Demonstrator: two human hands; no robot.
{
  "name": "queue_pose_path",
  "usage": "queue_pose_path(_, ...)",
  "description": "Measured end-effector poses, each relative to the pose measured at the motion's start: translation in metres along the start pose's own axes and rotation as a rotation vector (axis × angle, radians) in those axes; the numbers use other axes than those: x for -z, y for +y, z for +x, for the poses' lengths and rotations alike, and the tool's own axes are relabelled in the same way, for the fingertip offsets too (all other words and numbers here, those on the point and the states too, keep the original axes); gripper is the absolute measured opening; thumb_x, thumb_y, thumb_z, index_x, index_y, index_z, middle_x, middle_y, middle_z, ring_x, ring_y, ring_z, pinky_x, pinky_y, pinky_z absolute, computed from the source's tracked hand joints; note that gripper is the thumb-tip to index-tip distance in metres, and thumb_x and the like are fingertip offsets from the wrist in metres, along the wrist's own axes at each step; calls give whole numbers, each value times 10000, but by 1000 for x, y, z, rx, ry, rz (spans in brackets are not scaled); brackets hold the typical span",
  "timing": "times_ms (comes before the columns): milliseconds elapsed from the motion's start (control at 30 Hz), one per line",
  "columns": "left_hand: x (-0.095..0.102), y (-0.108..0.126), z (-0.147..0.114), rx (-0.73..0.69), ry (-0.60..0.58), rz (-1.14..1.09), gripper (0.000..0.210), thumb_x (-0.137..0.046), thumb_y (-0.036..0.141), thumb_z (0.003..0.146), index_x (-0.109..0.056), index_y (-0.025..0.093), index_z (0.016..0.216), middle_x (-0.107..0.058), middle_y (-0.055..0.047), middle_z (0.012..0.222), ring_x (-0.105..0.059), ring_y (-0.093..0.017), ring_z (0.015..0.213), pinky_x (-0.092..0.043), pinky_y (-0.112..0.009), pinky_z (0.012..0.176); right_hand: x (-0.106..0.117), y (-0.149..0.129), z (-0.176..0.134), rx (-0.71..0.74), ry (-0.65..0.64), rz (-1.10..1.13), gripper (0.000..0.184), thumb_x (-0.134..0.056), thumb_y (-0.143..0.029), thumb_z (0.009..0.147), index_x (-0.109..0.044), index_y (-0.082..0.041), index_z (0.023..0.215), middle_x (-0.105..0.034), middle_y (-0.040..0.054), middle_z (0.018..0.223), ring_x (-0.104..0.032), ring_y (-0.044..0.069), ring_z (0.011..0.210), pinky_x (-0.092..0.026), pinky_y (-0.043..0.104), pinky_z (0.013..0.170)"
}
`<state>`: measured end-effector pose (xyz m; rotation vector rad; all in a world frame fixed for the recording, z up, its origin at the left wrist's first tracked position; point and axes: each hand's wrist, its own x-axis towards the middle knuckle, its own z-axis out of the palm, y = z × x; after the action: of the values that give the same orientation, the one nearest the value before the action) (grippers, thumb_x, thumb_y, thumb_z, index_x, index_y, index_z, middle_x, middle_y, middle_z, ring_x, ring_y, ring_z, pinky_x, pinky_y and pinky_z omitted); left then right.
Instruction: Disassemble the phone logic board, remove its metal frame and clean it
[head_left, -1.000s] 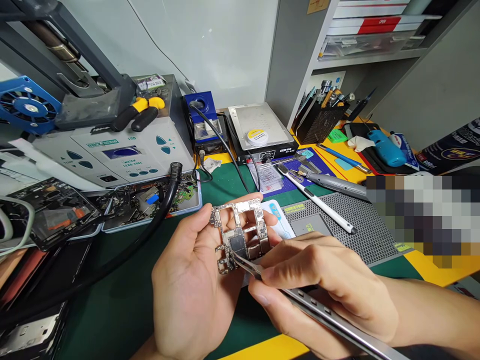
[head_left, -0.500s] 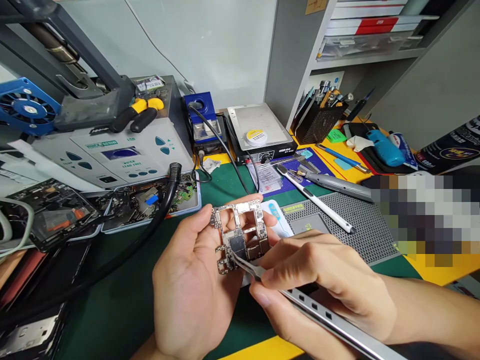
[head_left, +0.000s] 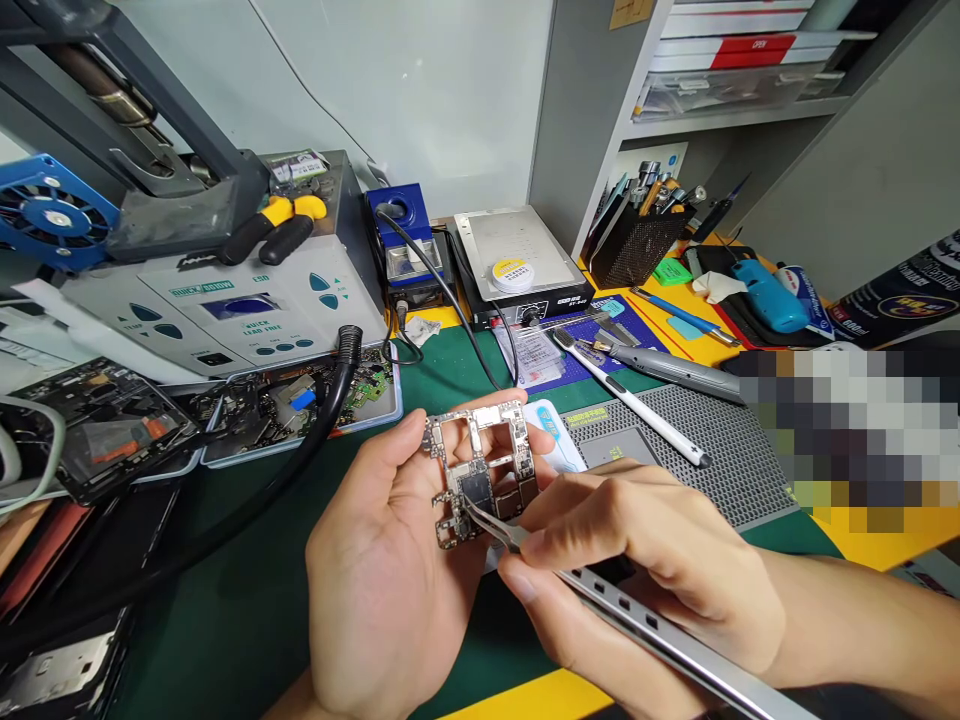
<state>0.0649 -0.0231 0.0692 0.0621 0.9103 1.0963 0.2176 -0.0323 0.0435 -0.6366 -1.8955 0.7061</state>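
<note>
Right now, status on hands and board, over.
Left hand holding circuit board. Right hand gripping tweezers, tips at dark chip. No obstruction visible.

Bright light falls on the grip, apparently from above: the right hand (head_left: pixel 660 560) and left hand (head_left: pixel 390 590) are well lit, with soft shading between the fingers. Under them, the tweezers (head_left: pixel 675 638) show a pale gleam along the handle. Ahead of their grip, the circuit board (head_left: pixel 474 482) is fairly sharp, its finest parts too small to tell. Left of the grip, the green mat (head_left: pixel 247 600) turns dim, and lettering on the grey control unit (head_left: pixel 292 300) is soft. Beyond, the white wall (head_left: pixel 450 130) carries small glare spots. Rightward, coarse pixelation covers one patch, and wide-angle distortion stretches the dark can (head_left: pixel 907 300).
</note>
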Motion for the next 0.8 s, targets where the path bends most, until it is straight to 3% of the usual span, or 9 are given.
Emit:
queue_pose_path(567,-1,0,3,-14,44,1,414,-500,401,946,-787,145,1098,-779,-133,934,-735,-342,1024,-635,-502,870,4,3,6,42,-53,40,154,-664,-21,854,-614,-144,932,-695,43,698,-686,146,616,-558,238,575)
queue_pose_path(667,-3,0,1,-40,95,44,426,-497,403,940,-792,131,1081,-783,-134,966,-740,-330,1004,-656,-458,813,4,2,5,63,-38,32,160,-680,-30,835,-618,-132,942,-704,63,720,-695,152,627,-557,232,563)
queue_pose_path(800,-1,1,-1,-66,72,85,395,-552,407,916,-798,139,1068,-784,-125,1020,-739,-317,1011,-660,-413,796,4,-1,5,34,-12,48,203,-672,9,811,-625,-133,947,-720,65,747,-708,150,655,-572,234,602)
